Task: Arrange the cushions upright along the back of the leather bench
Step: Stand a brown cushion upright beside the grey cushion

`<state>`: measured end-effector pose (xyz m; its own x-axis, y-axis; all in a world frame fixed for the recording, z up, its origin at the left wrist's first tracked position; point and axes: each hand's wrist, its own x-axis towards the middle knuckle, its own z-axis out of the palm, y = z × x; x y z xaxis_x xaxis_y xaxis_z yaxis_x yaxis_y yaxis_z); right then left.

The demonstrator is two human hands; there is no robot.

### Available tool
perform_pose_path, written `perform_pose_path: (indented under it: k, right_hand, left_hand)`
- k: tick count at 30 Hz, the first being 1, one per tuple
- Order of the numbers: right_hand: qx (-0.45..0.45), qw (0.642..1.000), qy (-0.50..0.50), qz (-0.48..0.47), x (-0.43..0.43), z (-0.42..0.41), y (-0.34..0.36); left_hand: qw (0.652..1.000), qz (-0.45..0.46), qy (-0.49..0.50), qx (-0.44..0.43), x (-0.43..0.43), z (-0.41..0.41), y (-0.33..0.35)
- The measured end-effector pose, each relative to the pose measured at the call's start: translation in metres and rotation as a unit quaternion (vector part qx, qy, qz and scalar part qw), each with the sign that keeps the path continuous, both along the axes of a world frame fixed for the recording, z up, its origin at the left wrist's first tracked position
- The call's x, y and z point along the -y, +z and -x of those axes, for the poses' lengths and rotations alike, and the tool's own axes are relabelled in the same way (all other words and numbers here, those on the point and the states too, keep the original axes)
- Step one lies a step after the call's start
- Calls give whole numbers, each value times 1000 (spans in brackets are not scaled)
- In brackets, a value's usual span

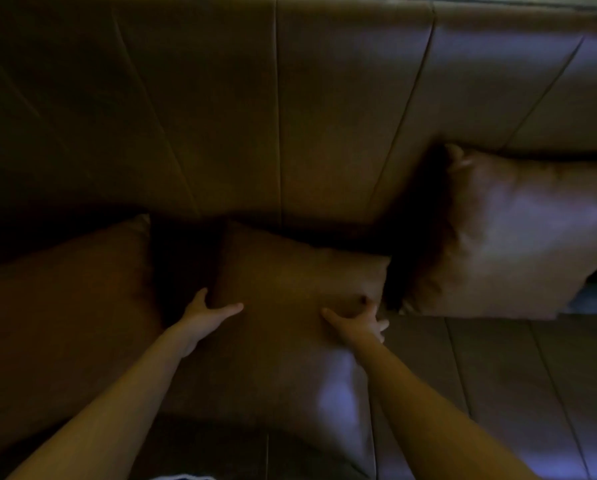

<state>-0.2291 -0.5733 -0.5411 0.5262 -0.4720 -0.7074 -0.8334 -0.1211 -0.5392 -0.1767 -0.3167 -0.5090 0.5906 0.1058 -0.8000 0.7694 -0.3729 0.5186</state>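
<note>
Cushions are being set up: the middle cushion [290, 306], leaning at the bench [324, 116] back, is being clasped by left hand [207, 315] and right hand [354, 323], each grip closed on its edges; next, tipping it upright.

No text, label, brand, number or sign can be read anywhere in this dim view of cushions and leather.

Two bare forearms, no sleeves, watch or rings visible; slim left hand [205, 311] and right hand [357, 322], fingers [380, 325] unadorned.
</note>
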Motion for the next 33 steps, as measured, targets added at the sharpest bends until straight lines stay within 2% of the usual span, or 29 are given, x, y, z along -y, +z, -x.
perform_pose_path:
  k: [7,12,17,24,28,33]
  right_hand:
    - [28,995,-56,-78,8,10,-21]
    - [17,992,-87,-85,13,11,-31]
    - [56,989,-100,-97,9,18,-23]
    - [137,980,-86,-113,20,10,20]
    - [191,972,-78,-113,38,-17,53]
    - [238,965,-51,-93,61,-54,83]
  left_hand:
    - [999,-8,-49,-4,-1,-21,-22]
    - [999,3,-46,-14,-3,-33,-28]
    - [999,3,-44,9,-5,-26,-20]
    - [997,14,-3,73,5,-21,5]
    - [989,43,34,141,16,-33,26]
    - [974,31,56,217,36,-55,42]
